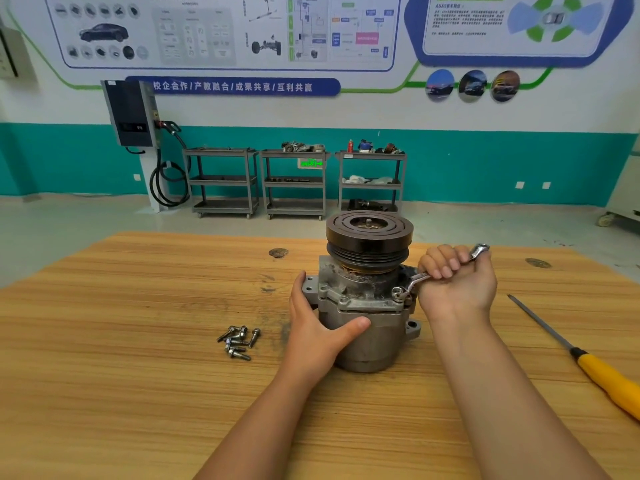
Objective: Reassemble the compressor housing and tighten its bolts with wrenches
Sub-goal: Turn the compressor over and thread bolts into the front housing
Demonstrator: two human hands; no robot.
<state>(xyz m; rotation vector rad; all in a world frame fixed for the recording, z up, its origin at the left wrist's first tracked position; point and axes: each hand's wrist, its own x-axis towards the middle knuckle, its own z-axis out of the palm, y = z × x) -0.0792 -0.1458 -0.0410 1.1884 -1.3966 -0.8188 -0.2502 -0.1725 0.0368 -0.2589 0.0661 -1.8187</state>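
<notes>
Firmly, right hand (457, 289) fist-tight around wrench (414, 283), left hand (311, 329) around compressor housing (375, 344).

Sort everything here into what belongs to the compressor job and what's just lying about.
Job: compressor; ring wrench in right hand; left hand gripping the housing; loose bolts.
Lying about: yellow-handled tool; three carts; wall charger.
</notes>
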